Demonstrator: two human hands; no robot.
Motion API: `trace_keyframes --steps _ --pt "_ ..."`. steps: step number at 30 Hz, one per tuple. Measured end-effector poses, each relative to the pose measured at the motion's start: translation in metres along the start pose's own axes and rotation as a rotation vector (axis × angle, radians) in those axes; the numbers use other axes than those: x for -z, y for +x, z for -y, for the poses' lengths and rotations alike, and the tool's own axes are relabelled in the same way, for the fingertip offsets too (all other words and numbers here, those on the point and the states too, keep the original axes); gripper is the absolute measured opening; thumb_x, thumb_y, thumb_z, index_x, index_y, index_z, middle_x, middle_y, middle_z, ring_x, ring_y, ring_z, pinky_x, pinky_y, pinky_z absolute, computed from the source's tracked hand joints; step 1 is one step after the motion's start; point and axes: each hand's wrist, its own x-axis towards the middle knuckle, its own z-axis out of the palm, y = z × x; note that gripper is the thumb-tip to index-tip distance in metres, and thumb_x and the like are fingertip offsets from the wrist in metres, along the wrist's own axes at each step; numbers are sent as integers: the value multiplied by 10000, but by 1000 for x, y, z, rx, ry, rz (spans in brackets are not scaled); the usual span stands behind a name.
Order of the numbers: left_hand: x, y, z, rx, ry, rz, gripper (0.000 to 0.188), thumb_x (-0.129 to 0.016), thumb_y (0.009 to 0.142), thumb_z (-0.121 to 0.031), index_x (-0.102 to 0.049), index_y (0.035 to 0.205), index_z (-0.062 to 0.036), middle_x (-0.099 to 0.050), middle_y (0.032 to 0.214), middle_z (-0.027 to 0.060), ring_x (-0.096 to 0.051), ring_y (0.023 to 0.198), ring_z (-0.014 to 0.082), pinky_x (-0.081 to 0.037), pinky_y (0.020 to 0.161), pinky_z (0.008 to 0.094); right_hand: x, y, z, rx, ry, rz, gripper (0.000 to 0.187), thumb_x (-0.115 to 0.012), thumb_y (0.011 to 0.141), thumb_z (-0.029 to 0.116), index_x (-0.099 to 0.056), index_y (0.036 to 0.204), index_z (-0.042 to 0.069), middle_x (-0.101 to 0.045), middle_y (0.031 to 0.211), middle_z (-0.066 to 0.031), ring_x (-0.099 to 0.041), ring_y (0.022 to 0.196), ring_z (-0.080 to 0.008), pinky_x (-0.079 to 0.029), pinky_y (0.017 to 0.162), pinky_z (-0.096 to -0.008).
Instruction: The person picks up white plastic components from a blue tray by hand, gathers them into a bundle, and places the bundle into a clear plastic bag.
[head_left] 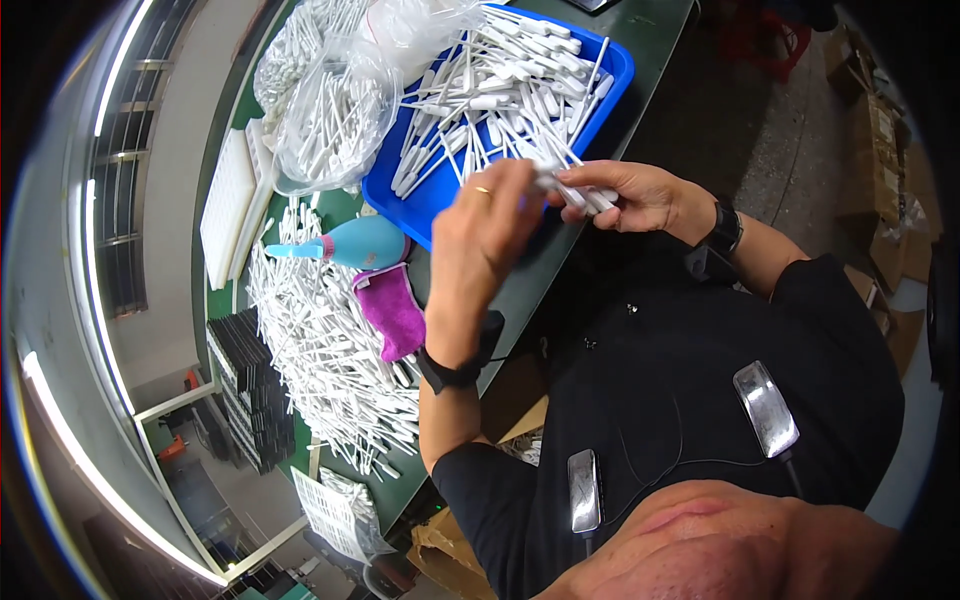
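Observation:
My right hand point(632, 195) is closed around a small bundle of white plastic sticks point(597, 200), each with a thicker end. Against the same bundle, the fingers of my left hand point(490, 215) are bent and slightly blurred; what they pinch is hidden. A ring shows on that hand. Just beyond both hands lies a blue tray point(620, 65), heaped with more of these sticks point(500, 75). To the left, a large loose pile of white sticks point(330, 340) covers the table.
Clear plastic bags point(335, 125) of white sticks stand left of the tray. A light-blue squeeze bottle point(365, 243) and a purple cloth point(390, 312) lie by the pile. White slabs point(230, 205) and stacked black trays point(250, 390) line the far left. Cardboard boxes point(870, 150) stand right.

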Motion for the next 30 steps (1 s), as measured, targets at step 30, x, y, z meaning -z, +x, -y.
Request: trace_keyframes --steps 30 --pt "-50 -37 58 713 228 337 292 -607 850 -277 -598 849 15 -672 858 220 -652 778 400 -505 698 465 -14 8 0 65 45 -38 354 -613 928 136 -518 1225 -31 -653 956 -108 -672 798 -164 -545 426 -191"
